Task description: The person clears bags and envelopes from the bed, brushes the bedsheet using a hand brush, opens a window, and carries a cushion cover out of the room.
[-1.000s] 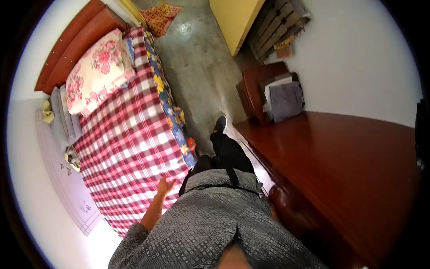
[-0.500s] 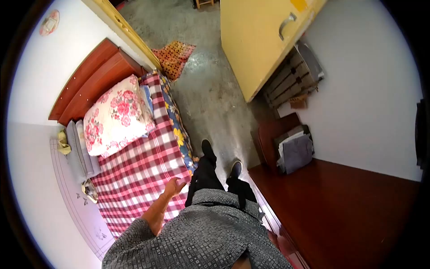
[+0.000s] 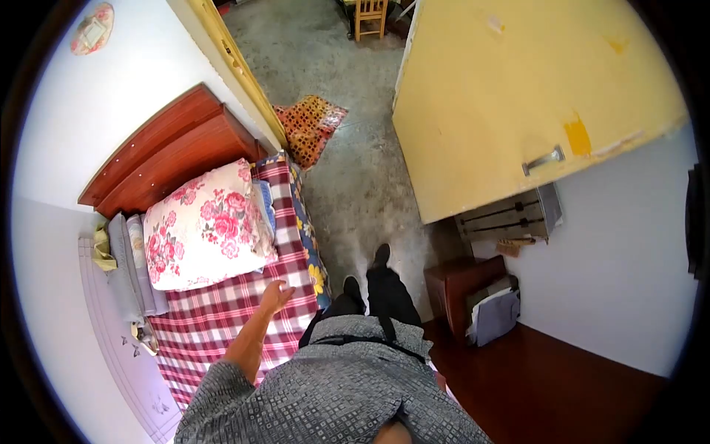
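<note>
My left hand (image 3: 276, 297) hangs over the side of the bed, in front of the red-and-white checked bedspread (image 3: 222, 285). Its thumb stands apart from the loosely curved fingers, and it holds nothing. The nearest thing beyond it is a pillow (image 3: 200, 233) with pink roses on cream cloth. Of my right hand (image 3: 441, 381), only a sliver of skin shows beside my grey patterned shirt (image 3: 333, 392); its fingers are hidden. My dark shoes are on the grey concrete floor (image 3: 344, 192).
A yellow door (image 3: 510, 96) with a metal handle (image 3: 543, 159) stands open ahead on the right. A patterned mat (image 3: 309, 127) lies by the doorway. Brown furniture (image 3: 466, 288) holds folded grey cloth (image 3: 497, 317) on the right. A wooden chair (image 3: 370, 18) is beyond the doorway.
I have stepped forward, and the other foot now leads. The door, bed and mat sit lower in view, and more of the door and chair shows. My left hand has swung forward.
</note>
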Motion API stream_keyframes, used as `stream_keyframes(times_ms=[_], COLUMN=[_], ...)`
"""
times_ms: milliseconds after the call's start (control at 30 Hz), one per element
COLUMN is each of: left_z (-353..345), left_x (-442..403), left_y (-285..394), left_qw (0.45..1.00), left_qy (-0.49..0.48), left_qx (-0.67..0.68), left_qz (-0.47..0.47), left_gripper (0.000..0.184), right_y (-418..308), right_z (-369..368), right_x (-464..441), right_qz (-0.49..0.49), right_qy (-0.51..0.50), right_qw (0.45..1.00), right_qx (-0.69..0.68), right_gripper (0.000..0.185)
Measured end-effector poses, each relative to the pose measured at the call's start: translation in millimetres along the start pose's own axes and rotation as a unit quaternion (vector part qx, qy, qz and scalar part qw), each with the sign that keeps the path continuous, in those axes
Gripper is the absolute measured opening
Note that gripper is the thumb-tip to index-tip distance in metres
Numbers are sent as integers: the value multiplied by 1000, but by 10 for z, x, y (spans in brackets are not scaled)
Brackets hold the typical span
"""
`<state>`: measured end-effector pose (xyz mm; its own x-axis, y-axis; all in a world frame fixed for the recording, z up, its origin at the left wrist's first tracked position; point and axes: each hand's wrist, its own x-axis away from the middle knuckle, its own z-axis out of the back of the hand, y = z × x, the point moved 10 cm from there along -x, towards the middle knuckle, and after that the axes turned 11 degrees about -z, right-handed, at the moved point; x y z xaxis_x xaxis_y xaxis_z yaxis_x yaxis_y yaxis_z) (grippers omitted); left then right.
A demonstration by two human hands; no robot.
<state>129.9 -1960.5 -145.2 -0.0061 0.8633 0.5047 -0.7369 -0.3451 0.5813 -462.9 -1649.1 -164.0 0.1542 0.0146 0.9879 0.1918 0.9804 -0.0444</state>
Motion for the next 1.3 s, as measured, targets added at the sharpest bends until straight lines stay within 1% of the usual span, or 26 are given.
stream_keyframes(times_ms=[33, 133, 167, 200, 233, 300, 333, 367, 400, 467, 533, 567, 600, 667, 700, 733, 800, 867, 933, 1000, 1067, 1100, 1133, 1200, 1233, 1300], left_z=[-20, 120, 81, 75, 96, 227, 390, 454, 519, 482, 601, 675, 792, 992, 1272, 1324, 1452, 1493, 1599, 1889, 2106, 2453, 2528, 2581, 2926, 3255], left_x=[-172, -623, -735, -842, -949, -1153, -1238, -1312, -1370, -1508, -1659, -1784, -1926, -2461, -2565, -2754, -3125, -3568, -4213, -4871, -5469, -5821, -6221, -6965, -7274, -7980], left_y=[-87, 39, -23, -114, -188, -186, -58, -93, -127, -352, -201, 24, 209, 316, 672, 769, 927, 846, 864, 987, 934, 1182, 1114, 939, 1117, 1155], left_qw=[999, 998, 999, 999, 1000, 999, 997, 994, 990, 984, 976, 978, 979, 978, 972, 970, 972, 968, 980, 975, 983, 988, 988, 992, 992, 992], left_qy=[7, 48, 19, 28, 27, 32, 63, 63, 63, -13, 41, 53, 64, 65, 105, 105, 111, 78, 83, 78, 76, 57, 55, 43, 91, 97], left_qx=[-26, -24, -4, 1, 11, 23, 33, 52, 71, 84, 70, 55, 39, 82, 101, 106, 114, 113, 135, 165, 138, 81, 85, 108, 78, 75], left_qz=[-29, -33, -26, -19, -8, 29, 25, 66, 107, 155, 200, 195, 191, 179, 184, 192, 174, 209, 123, 126, 99, 120, 117, 58, 42, 36], left_gripper=[64, 63, 61, 60, 61, 61, 61, 61, 60, 59, 61, 61, 62, 58, 56, 56, 69, 67, 64, 60, 59, 59, 59, 58, 55, 55], right_y=[-201, -776, -1115, -1310, -1656, -2387, -2768, -3254, -3688, -4595, -5423, -6049, -6589, -7582, -7928, -8246, -8792, -9174, -9493, -9699, -9804, -9915, -10053, -10364, -10532, -10819], right_z=[-68, -175, -248, -285, -388, -527, -606, -783, -863, -1071, -1177, -1204, -1287, -1560, -1613, -1665, -1835, -2019, -2280, -2536, -2913, -3122, -3337, -3826, -4091, -4587], right_x=[-16, -212, 85, -6, -16, -70, -78, 193, 83, -8, -68, 158, 105, 226, 302, 378, 546, 562, 509, 450, 486, 461, 446, 432, 448, 339], right_qz=[2, 24, 48, 46, 77, 83, 88, 45, 94, 195, 7, 60, 93, 156, 172, 188, 196, 205, 201, 194, 170, 162, 158, 169, 159, 137], right_qy=[-6, -17, 15, 14, 13, 10, 9, 11, -12, -55, -57, 0, -10, -47, -32, -17, -15, -7, -15, -9, -15, -16, -21, -35, -35, -46], right_qw=[1000, 997, 999, 999, 994, 983, 974, 988, 980, 955, 998, 998, 993, 986, 983, 979, 978, 977, 978, 980, 985, 986, 986, 982, 983, 985], right_qx=[17, 70, 8, 12, 77, 165, 209, 148, 173, 214, 12, 24, 71, 45, 60, 75, 76, 63, 56, 48, 38, 41, 54, 75, 84, 95], right_gripper=[27, 24, 24, 24, 25, 24, 24, 23, 21, 21, 20, 9, 18, 34, 34, 35, 31, 27, 26, 25, 22, 21, 24, 26, 27, 28])
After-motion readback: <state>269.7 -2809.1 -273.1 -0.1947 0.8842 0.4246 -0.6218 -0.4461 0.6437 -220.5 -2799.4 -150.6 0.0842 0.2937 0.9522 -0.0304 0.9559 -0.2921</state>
